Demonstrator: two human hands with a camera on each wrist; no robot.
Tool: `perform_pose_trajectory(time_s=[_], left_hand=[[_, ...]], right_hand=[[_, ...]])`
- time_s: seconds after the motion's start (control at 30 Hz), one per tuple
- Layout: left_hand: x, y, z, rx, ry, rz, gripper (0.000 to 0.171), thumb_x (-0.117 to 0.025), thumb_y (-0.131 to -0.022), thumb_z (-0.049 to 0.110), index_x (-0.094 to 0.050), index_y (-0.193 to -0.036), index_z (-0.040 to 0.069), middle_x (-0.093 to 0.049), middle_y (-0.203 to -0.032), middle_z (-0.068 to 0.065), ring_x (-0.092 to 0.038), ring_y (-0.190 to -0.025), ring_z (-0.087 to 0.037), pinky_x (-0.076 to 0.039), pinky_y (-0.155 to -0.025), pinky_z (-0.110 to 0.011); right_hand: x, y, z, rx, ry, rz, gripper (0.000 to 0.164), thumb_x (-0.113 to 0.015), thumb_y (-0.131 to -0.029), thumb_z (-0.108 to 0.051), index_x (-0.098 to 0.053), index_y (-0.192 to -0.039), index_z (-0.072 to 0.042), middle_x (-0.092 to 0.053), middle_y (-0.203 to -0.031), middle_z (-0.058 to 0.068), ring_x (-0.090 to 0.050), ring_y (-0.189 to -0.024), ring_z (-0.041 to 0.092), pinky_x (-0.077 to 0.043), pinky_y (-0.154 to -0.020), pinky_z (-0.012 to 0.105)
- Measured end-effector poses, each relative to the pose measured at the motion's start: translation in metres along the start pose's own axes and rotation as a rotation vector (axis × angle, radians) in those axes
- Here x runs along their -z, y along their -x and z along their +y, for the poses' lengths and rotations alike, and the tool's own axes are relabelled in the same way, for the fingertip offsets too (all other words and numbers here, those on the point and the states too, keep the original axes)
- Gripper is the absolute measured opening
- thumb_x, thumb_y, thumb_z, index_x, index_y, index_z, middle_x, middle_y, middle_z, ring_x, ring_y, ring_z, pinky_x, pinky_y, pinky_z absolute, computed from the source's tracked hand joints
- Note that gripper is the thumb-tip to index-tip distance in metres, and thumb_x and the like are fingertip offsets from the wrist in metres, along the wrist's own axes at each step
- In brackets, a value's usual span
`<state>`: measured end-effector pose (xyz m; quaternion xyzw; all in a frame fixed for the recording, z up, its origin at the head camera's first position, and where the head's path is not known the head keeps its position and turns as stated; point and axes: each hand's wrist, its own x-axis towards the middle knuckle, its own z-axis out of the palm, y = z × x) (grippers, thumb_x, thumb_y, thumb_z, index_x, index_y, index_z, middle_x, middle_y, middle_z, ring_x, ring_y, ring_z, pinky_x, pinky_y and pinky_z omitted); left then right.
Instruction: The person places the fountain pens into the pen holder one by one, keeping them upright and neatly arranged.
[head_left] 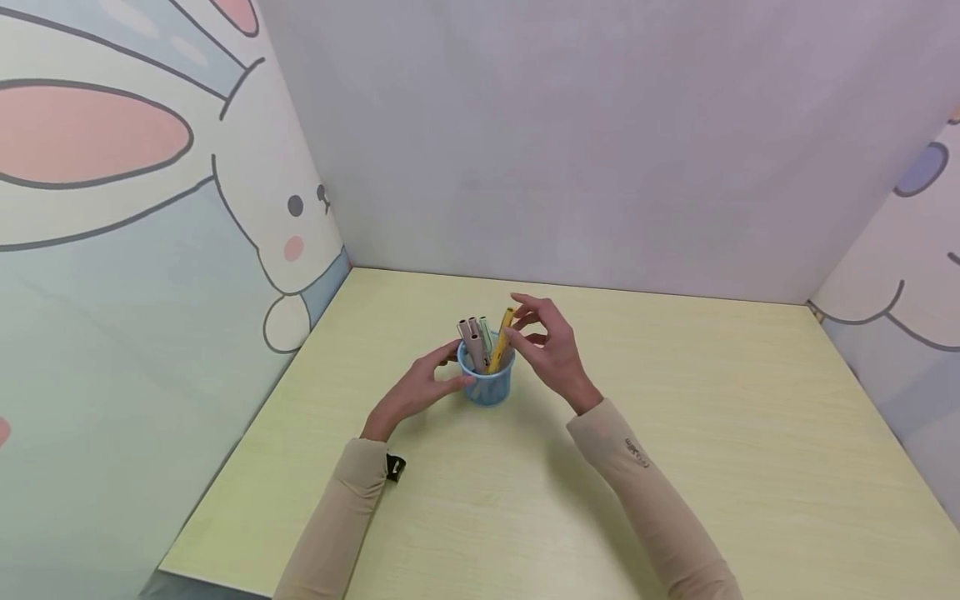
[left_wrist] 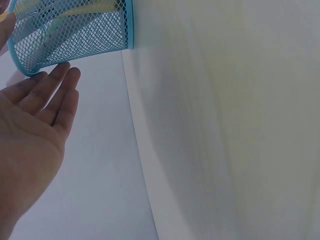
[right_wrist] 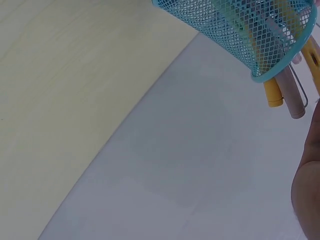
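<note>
A light blue mesh pen holder (head_left: pixel 487 392) stands upright on the table with several pens in it. My left hand (head_left: pixel 418 388) holds its rim, thumb on the near side and fingers on the far left side. In the left wrist view, fairly straight fingertips touch the mesh cup (left_wrist: pixel 85 42). My right hand (head_left: pixel 553 352) pinches the upper part of a yellow pen (head_left: pixel 500 340), whose lower end is inside the holder. Mauve pens (head_left: pixel 475 348) and a pale green pen (head_left: pixel 486 335) lean beside it. Another yellow pen (right_wrist: pixel 273 93) shows in the right wrist view.
The pale wood-grain table (head_left: pixel 712 433) extends widely around the holder. A plain light wall (head_left: pixel 570 167) rises behind it. Walls with cartoon rabbit pictures (head_left: pixel 262 192) stand at the left and right. A black strap piece (head_left: pixel 395 467) sits at the left cuff.
</note>
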<state>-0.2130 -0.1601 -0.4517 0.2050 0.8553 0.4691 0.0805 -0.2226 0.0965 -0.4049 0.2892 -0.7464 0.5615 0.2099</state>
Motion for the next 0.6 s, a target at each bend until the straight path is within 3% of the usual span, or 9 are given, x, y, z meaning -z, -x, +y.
perform_pose_trajectory(time_s=[0.3, 0.6], left_hand=[[0.0, -0.001, -0.001, 0.009, 0.0, -0.006, 0.077, -0.07, -0.098, 0.047, -0.04, -0.16, 0.013, -0.054, -0.149, -0.01, -0.046, -0.138, -0.033, -0.035, -0.112, -0.061], [0.007, -0.001, 0.004, -0.003, -0.016, 0.011, 0.079, -0.07, -0.098, 0.047, -0.037, -0.161, 0.012, -0.053, -0.15, -0.01, -0.046, -0.139, -0.032, -0.036, -0.112, -0.06]], right_hand=[[0.005, 0.003, 0.002, 0.005, 0.019, 0.009, 0.05, -0.075, -0.093, 0.003, -0.058, -0.141, -0.001, -0.06, -0.112, 0.015, -0.066, -0.096, 0.027, -0.058, -0.072, 0.026], [0.02, 0.011, 0.008, -0.03, -0.007, 0.059, 0.051, -0.073, -0.09, 0.013, -0.057, -0.138, 0.008, -0.059, -0.112, 0.027, -0.064, -0.094, 0.03, -0.057, -0.071, 0.021]])
